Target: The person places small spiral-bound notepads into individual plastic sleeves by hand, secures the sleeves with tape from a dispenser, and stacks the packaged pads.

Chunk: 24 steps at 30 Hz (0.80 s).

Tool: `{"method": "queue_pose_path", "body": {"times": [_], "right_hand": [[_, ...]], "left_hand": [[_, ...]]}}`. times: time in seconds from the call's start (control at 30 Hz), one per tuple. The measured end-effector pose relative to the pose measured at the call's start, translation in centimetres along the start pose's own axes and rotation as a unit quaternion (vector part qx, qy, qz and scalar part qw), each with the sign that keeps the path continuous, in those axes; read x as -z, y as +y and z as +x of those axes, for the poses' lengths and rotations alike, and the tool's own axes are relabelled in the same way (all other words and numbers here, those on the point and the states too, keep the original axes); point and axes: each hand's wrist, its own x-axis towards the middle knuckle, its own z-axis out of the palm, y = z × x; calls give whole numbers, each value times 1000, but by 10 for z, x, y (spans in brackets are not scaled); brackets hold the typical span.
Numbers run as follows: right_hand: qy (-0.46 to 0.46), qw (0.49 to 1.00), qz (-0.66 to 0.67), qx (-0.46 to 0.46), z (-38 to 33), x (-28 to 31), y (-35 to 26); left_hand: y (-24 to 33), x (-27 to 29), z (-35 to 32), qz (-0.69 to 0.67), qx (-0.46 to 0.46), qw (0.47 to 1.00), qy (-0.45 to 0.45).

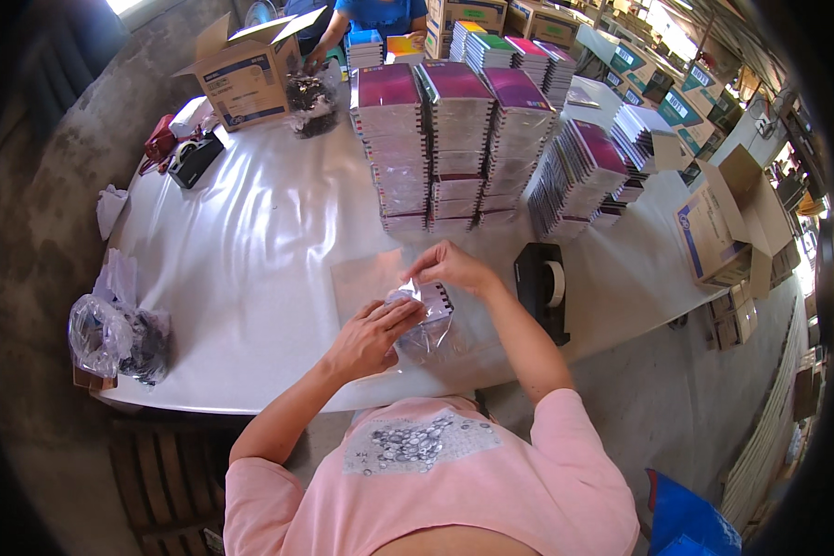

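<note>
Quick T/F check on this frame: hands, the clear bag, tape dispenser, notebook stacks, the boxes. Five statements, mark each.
1. The left hand lies flat on a small spiral-bound notebook in a clear plastic bag. True.
2. The right hand rests on the black tape dispenser. False: it pinches the bag's top edge; the dispenser stands apart, to its right.
3. Tall stacks of purple-covered notebooks stand beyond the hands on the white table. True.
4. The brown cardboard box at the far left corner is taped shut. False: its flaps are open.
5. Both hands are empty. False: both are on the bagged notebook.
</note>
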Motion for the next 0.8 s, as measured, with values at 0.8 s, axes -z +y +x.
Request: {"method": "queue_pose_path", "body": {"times": [0.8], "right_hand": [[617,717,-279,-166,-244,-15,69]], "left_hand": [[-23,2,20,-52,-32,997,-44]]}}
